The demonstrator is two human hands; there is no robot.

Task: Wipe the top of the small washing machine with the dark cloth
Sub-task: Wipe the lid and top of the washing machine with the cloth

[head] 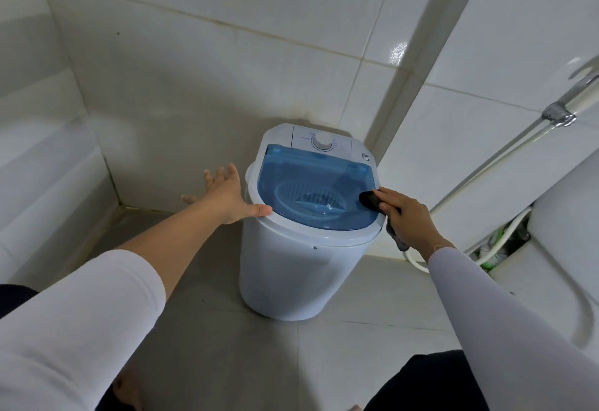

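Note:
A small white washing machine [291,274] stands on the tiled floor against the wall. Its translucent blue lid [308,183] is closed, and a white dial [322,142] sits on the panel behind it. My right hand [408,216] is shut on the dark cloth [371,200] and presses it on the lid's right edge; a tail of cloth hangs below the hand. My left hand [227,196] is spread flat, its thumb resting on the machine's left rim and its fingers stretched out past the side.
White tiled walls close in on the left and behind. A white toilet [564,248] stands close on the right, with a chrome sprayer hose [486,164] and white hoses running down the wall beside it. Grey floor tiles lie in front.

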